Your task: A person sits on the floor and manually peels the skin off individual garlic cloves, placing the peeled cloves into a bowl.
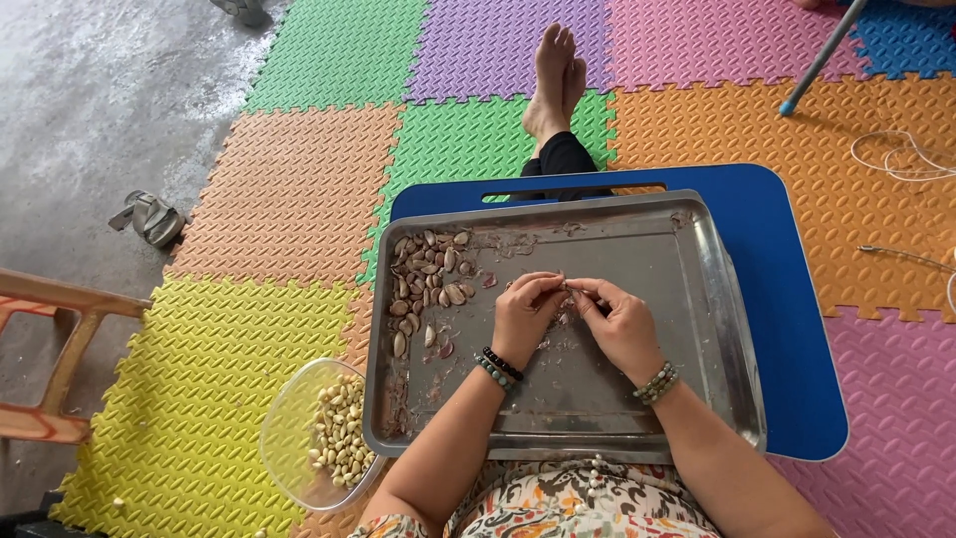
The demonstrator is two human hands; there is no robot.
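Clove in hand: we pinch one small garlic clove point(568, 289) between the fingertips of both hands, above the middle of the tray; it is too small for us to tell how much skin remains on it.
Left hand point(523, 314): fingers curled and closed on the clove from nine o'clock, a beaded bracelet at the wrist.
Right hand point(622, 321): fingers bent and closed on the same clove from three o'clock, also with a beaded bracelet.
Unpeeled pile point(428, 284): at ten o'clock of our hands, a cluster of brownish cloves lies on the tray, still in skin.
Metal tray point(687, 329): it rests on a blue lap table point(787, 299); thin skin scraps lie scattered under our hands.
Peeled bowl point(289, 438): at seven o'clock, off the tray, a clear bowl holds pale peeled cloves point(339, 433).
Progress: we judge the work about midway, the bowl well filled and a fair pile left.
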